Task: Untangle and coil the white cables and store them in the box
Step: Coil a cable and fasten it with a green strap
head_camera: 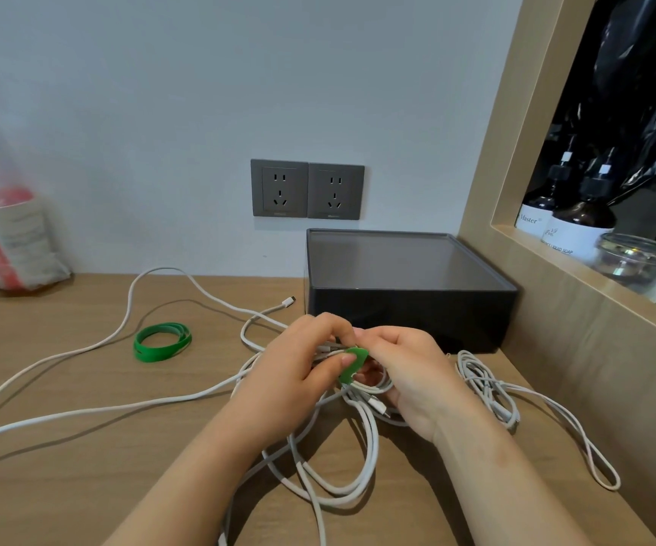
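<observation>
Both hands meet over a coil of white cable (330, 466) on the wooden desk, just in front of the black box (409, 293). My left hand (294, 372) and my right hand (409, 372) pinch a green strap (352, 366) wrapped around the coil's top. A long loose white cable (94, 344) snakes away to the left, its plug end lying near the box. A second bundle of white cable (487, 384) lies to the right of my right hand, with a loop trailing toward the desk's right edge. The box's lid is on.
A pair of green straps (162, 341) lies on the desk (62, 466) to the left. A red and white bag (7, 238) stands at the back left. Two wall sockets (306, 189) sit above the box. A wooden niche with bottles (570, 222) and a glass jar (633, 258) borders the right.
</observation>
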### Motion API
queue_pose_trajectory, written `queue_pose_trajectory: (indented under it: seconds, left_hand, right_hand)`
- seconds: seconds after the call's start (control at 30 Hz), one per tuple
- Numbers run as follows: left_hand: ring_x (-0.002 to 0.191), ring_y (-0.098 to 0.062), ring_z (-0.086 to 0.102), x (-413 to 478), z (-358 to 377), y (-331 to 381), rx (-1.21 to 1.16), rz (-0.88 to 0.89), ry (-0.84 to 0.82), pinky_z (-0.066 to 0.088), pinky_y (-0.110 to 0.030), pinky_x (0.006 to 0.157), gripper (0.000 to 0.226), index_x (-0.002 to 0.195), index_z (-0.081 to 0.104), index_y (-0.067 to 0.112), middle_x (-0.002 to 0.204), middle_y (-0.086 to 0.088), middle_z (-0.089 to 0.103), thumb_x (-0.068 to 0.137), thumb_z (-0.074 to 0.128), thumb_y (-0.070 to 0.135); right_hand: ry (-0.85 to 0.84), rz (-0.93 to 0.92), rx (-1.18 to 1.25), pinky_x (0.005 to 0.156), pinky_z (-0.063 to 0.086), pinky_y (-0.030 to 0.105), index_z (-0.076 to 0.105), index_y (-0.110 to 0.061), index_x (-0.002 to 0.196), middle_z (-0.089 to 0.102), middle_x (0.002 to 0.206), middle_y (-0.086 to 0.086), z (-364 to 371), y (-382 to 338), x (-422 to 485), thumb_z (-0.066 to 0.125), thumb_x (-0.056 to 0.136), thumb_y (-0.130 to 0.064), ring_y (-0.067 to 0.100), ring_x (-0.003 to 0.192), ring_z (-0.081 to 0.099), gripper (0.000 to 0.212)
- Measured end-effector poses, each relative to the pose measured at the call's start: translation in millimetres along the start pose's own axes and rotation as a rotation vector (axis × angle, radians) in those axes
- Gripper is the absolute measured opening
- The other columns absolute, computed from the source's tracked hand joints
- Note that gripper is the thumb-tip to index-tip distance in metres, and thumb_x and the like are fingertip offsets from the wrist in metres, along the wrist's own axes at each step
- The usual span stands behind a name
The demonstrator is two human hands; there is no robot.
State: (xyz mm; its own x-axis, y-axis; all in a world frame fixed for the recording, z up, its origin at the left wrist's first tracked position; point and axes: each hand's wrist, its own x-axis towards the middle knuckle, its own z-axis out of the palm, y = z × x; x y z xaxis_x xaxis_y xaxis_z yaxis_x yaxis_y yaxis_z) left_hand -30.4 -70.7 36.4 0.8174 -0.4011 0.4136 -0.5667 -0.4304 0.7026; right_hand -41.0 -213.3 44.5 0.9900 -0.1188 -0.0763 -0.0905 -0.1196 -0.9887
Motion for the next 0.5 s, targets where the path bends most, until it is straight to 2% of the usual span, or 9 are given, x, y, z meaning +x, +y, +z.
queue_pose_trajectory:
  seconds: [0.1, 0.23, 0.3, 0.37, 0.5]
  left_hand:
    - [0.084, 0.003, 0.058, 0, 1, -1, -0.041, -0.018, 0.074, 0.051, -0.015, 0.07, 0.019, 0.087, 0.052, 0.039, 0.091, 0.014, 0.059, 0.09, 0.059, 0.021]
    - [0.066, 0.001, 0.061, -1, 0, -1, -0.167, -0.147, 0.125, 0.047, -0.014, 0.055, 0.011, 0.084, 0.054, 0.029, 0.08, 0.009, 0.062, 0.089, 0.061, 0.021]
    - [0.064, 0.004, 0.06, -2, -1, 0, -0.171, -0.177, 0.099, 0.045, -0.013, 0.053, 0.009, 0.084, 0.055, 0.027, 0.08, 0.01, 0.063, 0.09, 0.06, 0.022]
    - [0.061, 0.005, 0.059, -3, -2, 2, -0.165, -0.196, 0.04, 0.045, -0.012, 0.052, 0.007, 0.085, 0.055, 0.026, 0.079, 0.01, 0.062, 0.09, 0.059, 0.023]
    - [0.057, 0.006, 0.057, -2, -2, 4, -0.155, -0.218, -0.015, 0.043, -0.011, 0.052, 0.005, 0.087, 0.056, 0.023, 0.077, 0.01, 0.062, 0.09, 0.06, 0.024]
  right_hand:
    - [0.015, -0.048, 0.013, 0.074, 0.055, 0.028, 0.072, -0.019, 0.088, 0.07, 0.083, 0.002, 3, 0, 0, 0.06, 0.089, -0.03, 0.015, 0.083, 0.066, 0.016]
    - [0.027, -0.114, 0.042, 0.069, 0.054, 0.026, 0.073, -0.023, 0.078, 0.071, 0.076, -0.001, 6, -1, 0, 0.054, 0.092, -0.029, 0.014, 0.079, 0.067, 0.025]
    - [0.005, -0.123, 0.09, 0.072, 0.056, 0.031, 0.073, -0.022, 0.068, 0.071, 0.073, 0.0, 3, -3, -1, 0.054, 0.093, -0.026, 0.017, 0.076, 0.069, 0.032]
    - [-0.015, -0.175, 0.056, 0.072, 0.056, 0.031, 0.073, -0.023, 0.064, 0.071, 0.07, 0.0, -1, -3, -2, 0.058, 0.089, -0.021, 0.016, 0.074, 0.069, 0.029]
    - [-0.05, -0.293, -0.067, 0.063, 0.052, 0.016, 0.073, -0.024, 0.072, 0.07, 0.071, -0.006, -6, -3, -2, 0.063, 0.085, -0.018, 0.004, 0.076, 0.066, 0.018]
